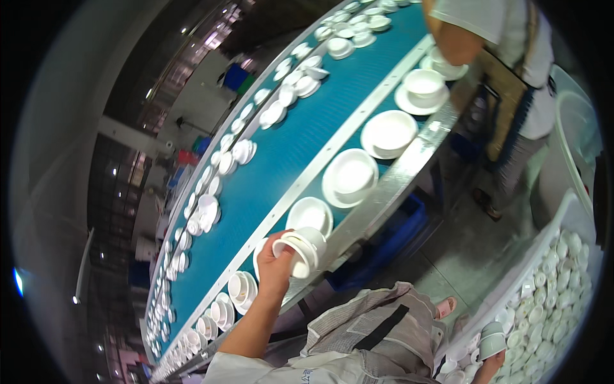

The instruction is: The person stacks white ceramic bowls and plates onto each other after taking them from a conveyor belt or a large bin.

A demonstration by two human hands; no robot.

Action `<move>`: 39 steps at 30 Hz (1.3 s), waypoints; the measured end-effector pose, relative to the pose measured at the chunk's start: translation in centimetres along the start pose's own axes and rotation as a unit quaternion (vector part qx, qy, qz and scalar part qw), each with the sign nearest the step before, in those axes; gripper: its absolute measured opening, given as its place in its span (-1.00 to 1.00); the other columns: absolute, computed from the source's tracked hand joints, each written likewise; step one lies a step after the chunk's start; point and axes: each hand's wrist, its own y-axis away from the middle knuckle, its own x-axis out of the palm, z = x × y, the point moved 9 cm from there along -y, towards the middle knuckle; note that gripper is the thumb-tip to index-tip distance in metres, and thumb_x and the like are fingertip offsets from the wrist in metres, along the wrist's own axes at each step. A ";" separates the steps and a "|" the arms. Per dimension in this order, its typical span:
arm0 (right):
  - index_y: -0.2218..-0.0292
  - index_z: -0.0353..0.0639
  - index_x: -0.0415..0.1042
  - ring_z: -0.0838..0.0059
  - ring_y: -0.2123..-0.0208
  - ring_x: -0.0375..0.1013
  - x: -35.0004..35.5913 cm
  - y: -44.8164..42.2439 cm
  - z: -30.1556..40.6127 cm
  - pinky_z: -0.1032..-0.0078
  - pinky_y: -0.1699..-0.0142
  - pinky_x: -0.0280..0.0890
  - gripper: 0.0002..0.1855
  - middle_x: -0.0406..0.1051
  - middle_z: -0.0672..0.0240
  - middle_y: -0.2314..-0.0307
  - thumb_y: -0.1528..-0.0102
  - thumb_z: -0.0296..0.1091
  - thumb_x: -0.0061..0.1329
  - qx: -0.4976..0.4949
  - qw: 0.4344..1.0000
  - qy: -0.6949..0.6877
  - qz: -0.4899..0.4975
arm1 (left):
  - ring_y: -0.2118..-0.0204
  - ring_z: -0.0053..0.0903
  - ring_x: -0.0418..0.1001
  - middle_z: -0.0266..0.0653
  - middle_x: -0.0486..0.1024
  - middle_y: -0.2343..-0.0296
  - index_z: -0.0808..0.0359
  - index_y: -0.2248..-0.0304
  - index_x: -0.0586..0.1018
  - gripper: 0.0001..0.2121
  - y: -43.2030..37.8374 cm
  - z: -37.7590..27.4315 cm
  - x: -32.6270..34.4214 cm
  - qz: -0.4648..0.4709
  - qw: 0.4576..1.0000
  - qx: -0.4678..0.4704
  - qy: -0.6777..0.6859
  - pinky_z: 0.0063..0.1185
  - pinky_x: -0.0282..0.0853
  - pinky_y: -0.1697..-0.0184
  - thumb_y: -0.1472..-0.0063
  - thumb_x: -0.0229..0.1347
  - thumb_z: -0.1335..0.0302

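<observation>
My left hand (276,271) grips a few nested white ceramic cups or small bowls (312,245) at the near edge of a blue conveyor belt. Right beside them, a white bowl (311,214) rests in the belt's outer lane, partly covered by what I hold. My right hand (494,366), low at the picture's right, has its fingers around stacked pale cups (492,340). These are at a large bin (515,261) heaped with small white cups and bowls (551,307). My right arm is mostly out of view.
The belt (297,139) carries many white dishes along its far side. A pale divider rail (331,144) separates the outer lane, where bowls (350,176) stand in a row. A co-worker (479,29) stands at the upper right, beside a tall translucent tub (571,129). A blue crate (388,240) lies below the belt.
</observation>
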 end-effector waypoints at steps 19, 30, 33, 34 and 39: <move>0.25 -0.31 0.41 0.32 0.55 0.43 63.7 22.6 35.1 0.50 0.48 0.30 -0.77 0.41 0.10 0.55 -0.07 -0.38 -0.10 -0.258 0.666 0.312 0.627 | 0.75 -0.82 0.17 -0.38 0.48 0.44 0.30 0.08 0.48 -0.70 1.4 12.9 -18.7 -0.092 0.954 -0.284 0.009 -0.77 0.08 0.73 -0.20 0.01 0.42; 0.18 -0.36 0.28 0.17 0.47 0.45 56.2 5.2 41.5 0.35 0.43 0.37 -0.55 0.31 0.08 0.35 -0.03 -0.16 -0.05 -0.480 0.712 0.396 0.325 | 0.50 -0.70 0.40 -0.34 0.46 0.45 0.42 0.10 0.43 -0.66 -15.4 -3.3 4.2 0.098 0.985 -0.067 0.125 -0.73 0.24 0.59 -0.22 -0.03 0.35; 0.14 -0.29 0.24 0.15 0.54 0.40 52.4 6.3 41.0 0.31 0.50 0.30 -0.60 0.27 0.13 0.35 -0.07 -0.21 -0.08 -0.468 0.705 0.360 0.394 | 0.59 -0.71 0.35 -0.34 0.43 0.50 0.34 0.28 0.42 -0.86 -18.9 -4.6 14.6 0.237 0.969 -0.043 0.059 -0.71 0.18 0.66 -0.20 -0.09 0.47; 0.15 -0.28 0.25 0.16 0.54 0.40 48.2 5.9 41.1 0.31 0.51 0.29 -0.62 0.27 0.16 0.34 -0.07 -0.22 -0.08 -0.480 0.737 0.311 0.360 | 0.59 -0.72 0.34 -0.37 0.42 0.54 0.32 0.28 0.42 -0.84 -19.8 -4.0 16.9 0.273 0.962 -0.021 -0.013 -0.70 0.15 0.66 -0.21 -0.09 0.43; 0.15 -0.14 0.33 0.16 0.45 0.43 17.6 -2.4 27.4 0.29 0.41 0.35 -0.66 0.32 0.23 0.29 -0.04 -0.20 -0.07 -0.242 0.910 0.334 0.039 | 0.30 -0.09 0.39 0.08 0.43 0.33 0.42 0.18 0.48 -0.70 -15.0 -10.1 25.8 0.220 0.717 0.339 -0.568 -0.37 0.33 0.23 -0.17 0.04 0.37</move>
